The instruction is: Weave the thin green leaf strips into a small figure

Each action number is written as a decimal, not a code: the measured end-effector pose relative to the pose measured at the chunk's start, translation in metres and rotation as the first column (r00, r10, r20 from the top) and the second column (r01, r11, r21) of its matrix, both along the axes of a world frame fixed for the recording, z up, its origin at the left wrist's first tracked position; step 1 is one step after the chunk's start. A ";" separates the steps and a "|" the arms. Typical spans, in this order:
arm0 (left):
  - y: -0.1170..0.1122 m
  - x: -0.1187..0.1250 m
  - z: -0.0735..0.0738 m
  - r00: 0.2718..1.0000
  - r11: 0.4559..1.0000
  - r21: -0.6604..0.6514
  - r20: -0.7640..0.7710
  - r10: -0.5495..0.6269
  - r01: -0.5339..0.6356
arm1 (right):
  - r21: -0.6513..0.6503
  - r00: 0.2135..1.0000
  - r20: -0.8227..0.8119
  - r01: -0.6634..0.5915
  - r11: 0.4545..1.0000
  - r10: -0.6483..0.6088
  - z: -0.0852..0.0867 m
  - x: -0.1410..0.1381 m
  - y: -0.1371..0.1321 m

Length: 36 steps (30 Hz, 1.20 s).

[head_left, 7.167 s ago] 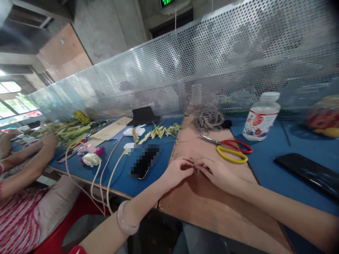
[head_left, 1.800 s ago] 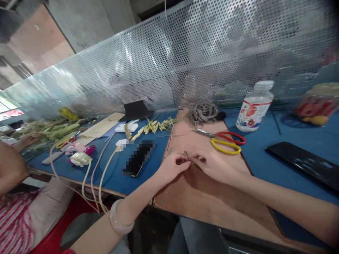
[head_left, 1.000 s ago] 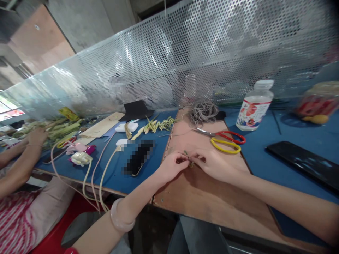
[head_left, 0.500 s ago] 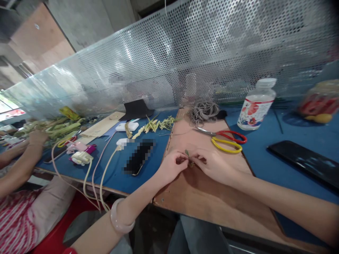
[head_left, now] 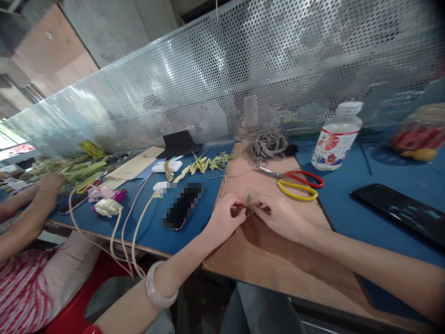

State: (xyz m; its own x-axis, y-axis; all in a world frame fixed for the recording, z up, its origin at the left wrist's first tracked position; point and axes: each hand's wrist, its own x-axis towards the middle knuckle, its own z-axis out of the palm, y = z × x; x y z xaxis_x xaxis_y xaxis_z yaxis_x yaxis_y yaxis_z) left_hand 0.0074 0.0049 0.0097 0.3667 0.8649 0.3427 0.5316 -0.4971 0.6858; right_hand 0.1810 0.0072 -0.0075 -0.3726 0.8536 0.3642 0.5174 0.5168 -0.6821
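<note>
Over the wooden board (head_left: 236, 250), my left hand (head_left: 227, 215) and my right hand (head_left: 278, 215) meet with thumbs and forefingers pinched together. Between their fingertips is a small green piece of leaf or plant strip (head_left: 248, 200); its lower end is mostly hidden by the fingers. Just beyond my right hand lie scissors (head_left: 299, 185) with one red and one yellow handle, blades pointing left. A tangle of grey cord (head_left: 267, 147) sits farther back on the board.
A black phone (head_left: 184, 206) and braided plant strips (head_left: 203, 166) lie left on the blue table. A labelled bottle (head_left: 337, 137), a jar (head_left: 420, 132) and another dark phone (head_left: 399, 213) are right. A perforated metal screen (head_left: 208, 79) stands behind. A co-worker's hand (head_left: 50, 182) is far left.
My hands stay pinched over the board, with only slight finger movement. The green piece stands a little more upright between the fingertips. The co-worker's hand has shifted slightly.
</note>
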 end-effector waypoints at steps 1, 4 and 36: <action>-0.001 0.000 0.000 1.000 0.999 0.040 -0.017 0.000 0.001 | 0.005 1.000 0.001 0.003 1.000 -0.003 0.000 0.000 0.000; -0.002 -0.002 0.000 0.997 0.991 0.137 -0.071 0.010 0.000 | 0.019 1.000 -0.002 0.017 1.000 -0.017 0.002 0.000 -0.001; -0.004 -0.006 0.001 0.985 0.988 0.147 -0.170 -0.019 0.044 | -0.100 0.987 -0.158 -0.034 0.994 0.018 0.002 -0.001 0.009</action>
State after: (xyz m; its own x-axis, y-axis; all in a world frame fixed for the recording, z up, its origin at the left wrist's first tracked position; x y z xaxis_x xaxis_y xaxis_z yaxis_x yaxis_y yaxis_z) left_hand 0.0011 0.0008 0.0108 0.4564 0.7954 0.3988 0.6152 -0.6059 0.5045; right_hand 0.1797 0.0158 -0.0056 -0.3402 0.8800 0.3314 0.3875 0.4523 -0.8033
